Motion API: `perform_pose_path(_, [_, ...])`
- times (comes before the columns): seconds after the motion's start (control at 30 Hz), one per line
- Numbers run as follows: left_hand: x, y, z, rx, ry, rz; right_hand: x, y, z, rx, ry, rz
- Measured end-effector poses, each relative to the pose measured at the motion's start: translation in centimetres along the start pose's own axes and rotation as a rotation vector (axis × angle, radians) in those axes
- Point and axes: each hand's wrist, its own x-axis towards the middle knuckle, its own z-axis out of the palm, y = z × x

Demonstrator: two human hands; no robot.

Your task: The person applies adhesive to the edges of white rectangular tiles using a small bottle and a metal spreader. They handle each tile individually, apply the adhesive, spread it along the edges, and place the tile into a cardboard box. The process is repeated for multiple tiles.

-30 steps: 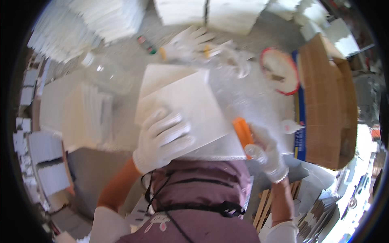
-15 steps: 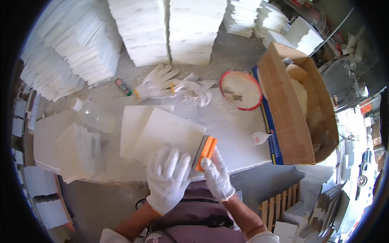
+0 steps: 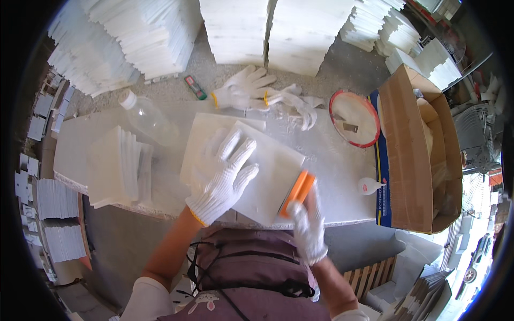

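Two gloved hands at work. Left hand (image 3: 222,179), fingers spread, presses flat on one square white tile (image 3: 267,171) at the workbench's (image 3: 337,166) near edge. Right hand (image 3: 309,227) is closed around one orange scraper (image 3: 297,193) against the tile's right edge. Two spare knitted gloves (image 3: 262,95) lie at the far edge; one clear plastic bottle (image 3: 147,119) lies left.

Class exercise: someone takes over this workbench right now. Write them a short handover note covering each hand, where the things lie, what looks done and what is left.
Left hand: gloved, spread flat on the white tile, pinning it to the bench.
Right hand: gloved, gripping the orange scraper against the tile's right edge.
Nearby: spare gloves, plastic bottle, red-rimmed bowl, small tile stack at left.
Done: tile laid and held. Left: the edge work; its progress can't be judged.
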Motion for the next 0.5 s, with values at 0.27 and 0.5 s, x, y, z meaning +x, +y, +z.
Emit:
perform_pose_path(0.27, [0.2,0.0,0.0,0.05,-0.013,0.005,-0.3,0.7,0.7,-0.149,0.032,-0.067])
perform_pose_path(0.5, [0.2,-0.2,0.1,0.03,0.027,0.017,3.5,-0.8,-0.6,-0.085,0.064,-0.017])
